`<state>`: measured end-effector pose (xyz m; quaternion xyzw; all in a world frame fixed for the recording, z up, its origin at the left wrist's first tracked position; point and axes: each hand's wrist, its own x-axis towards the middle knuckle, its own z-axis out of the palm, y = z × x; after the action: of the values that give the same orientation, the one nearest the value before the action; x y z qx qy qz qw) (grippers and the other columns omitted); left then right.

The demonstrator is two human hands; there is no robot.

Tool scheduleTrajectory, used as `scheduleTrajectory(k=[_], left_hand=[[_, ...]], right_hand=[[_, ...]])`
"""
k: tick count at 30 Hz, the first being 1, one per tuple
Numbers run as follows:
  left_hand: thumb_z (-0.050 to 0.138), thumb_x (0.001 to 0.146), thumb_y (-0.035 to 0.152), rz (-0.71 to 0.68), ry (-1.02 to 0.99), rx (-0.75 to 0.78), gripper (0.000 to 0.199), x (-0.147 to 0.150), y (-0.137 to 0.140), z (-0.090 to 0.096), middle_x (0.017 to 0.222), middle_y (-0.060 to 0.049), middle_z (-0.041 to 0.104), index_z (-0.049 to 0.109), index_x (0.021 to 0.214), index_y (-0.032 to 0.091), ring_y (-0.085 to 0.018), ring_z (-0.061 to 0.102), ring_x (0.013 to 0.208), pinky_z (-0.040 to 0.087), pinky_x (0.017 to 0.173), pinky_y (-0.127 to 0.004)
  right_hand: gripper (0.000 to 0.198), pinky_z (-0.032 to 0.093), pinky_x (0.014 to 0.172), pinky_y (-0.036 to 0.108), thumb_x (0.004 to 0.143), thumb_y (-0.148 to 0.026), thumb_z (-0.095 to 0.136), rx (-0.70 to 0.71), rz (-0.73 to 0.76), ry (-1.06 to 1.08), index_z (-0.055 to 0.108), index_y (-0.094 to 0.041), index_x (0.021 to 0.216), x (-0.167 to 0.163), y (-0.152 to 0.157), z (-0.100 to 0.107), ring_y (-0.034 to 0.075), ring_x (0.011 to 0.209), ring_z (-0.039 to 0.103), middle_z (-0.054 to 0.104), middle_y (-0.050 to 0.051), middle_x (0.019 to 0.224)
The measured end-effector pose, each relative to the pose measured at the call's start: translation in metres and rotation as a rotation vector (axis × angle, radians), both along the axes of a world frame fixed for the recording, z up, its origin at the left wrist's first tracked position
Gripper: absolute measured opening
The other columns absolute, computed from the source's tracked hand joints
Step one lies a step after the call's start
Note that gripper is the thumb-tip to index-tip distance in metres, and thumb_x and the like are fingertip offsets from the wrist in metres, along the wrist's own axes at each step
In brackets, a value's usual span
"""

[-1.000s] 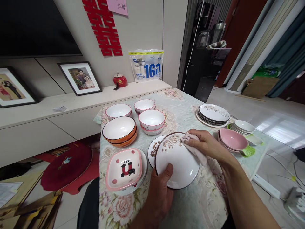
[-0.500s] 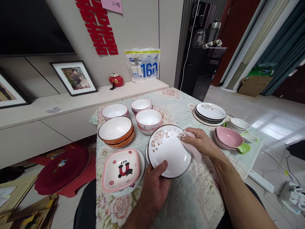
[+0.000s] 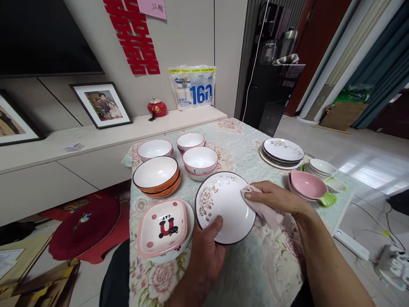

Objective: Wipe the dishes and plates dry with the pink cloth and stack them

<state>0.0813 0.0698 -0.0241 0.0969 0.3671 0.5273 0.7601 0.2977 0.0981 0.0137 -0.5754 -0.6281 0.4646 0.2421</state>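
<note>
My left hand (image 3: 209, 245) grips the near edge of a white plate (image 3: 231, 213) with a dark rim and brown flowers, thumb on top and fingers hidden beneath. The plate is tilted up towards me above the table. On its right edge, my right hand (image 3: 271, 197) is closed on a pale pink cloth (image 3: 263, 211) that touches the plate's surface. Left of the plate lies a squarish pink cat dish (image 3: 163, 228) on top of a round white plate (image 3: 189, 230). Beyond it are stacked orange bowls (image 3: 156, 175) and a red-rimmed white bowl (image 3: 200, 160).
At the table's right stand a stack of flowered plates (image 3: 283, 149), small white bowls (image 3: 322, 167) and pink dishes (image 3: 308, 185) with green handles. More red-rimmed bowls (image 3: 155, 149) stand at the back left. Behind the table runs a low cabinet (image 3: 105, 138) with a photo frame (image 3: 101, 104).
The plate has turned anticlockwise in my left hand, its flowers moving down the left side, and it sits slightly lower. My right hand and the cloth have moved a little down and right.
</note>
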Motion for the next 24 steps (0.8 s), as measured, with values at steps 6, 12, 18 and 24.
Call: scheduleTrajectory(k=[6,12,18,24], left_hand=[[0.073,0.072,0.0,-0.015,0.018,-0.038,0.074,-0.002,0.003,-0.003,0.109,-0.008,0.079,0.053,0.139,0.024,-0.025,0.074,0.098,0.057,0.094,-0.041],[0.068,0.067,-0.003,-0.051,-0.017,-0.01,0.076,-0.001,0.002,-0.002,0.103,-0.007,0.08,0.055,0.137,0.022,-0.025,0.074,0.097,0.056,0.095,-0.04],[0.062,0.055,-0.006,-0.116,-0.017,-0.044,0.066,0.001,-0.001,-0.002,0.09,-0.006,0.08,0.068,0.116,0.016,-0.027,0.074,0.092,0.056,0.087,-0.038],[0.062,0.047,-0.006,-0.208,-0.019,-0.005,0.045,0.001,-0.002,-0.005,0.078,-0.002,0.076,0.073,0.085,0.016,-0.017,0.069,0.072,0.05,0.066,-0.025]], right_hand=[[0.033,0.041,0.07,0.032,0.096,-0.043,0.047,0.418,-0.319,-0.411,0.058,-0.021,0.075,-0.009,-0.001,0.006,0.02,0.076,0.052,0.056,0.003,0.076],[0.028,0.045,0.089,0.036,0.089,-0.013,0.048,0.592,-0.073,-0.399,0.063,-0.023,0.111,-0.032,0.001,-0.002,0.023,0.101,0.056,0.06,0.007,0.102],[0.022,0.046,0.085,0.041,0.085,-0.006,0.049,0.6,-0.239,-0.604,0.061,-0.015,0.1,-0.069,0.007,-0.024,0.028,0.098,0.057,0.064,0.014,0.101],[0.023,0.047,0.085,0.034,0.082,-0.011,0.06,0.569,0.083,-0.296,0.065,-0.022,0.102,-0.093,-0.007,-0.009,0.022,0.097,0.061,0.068,0.005,0.103]])
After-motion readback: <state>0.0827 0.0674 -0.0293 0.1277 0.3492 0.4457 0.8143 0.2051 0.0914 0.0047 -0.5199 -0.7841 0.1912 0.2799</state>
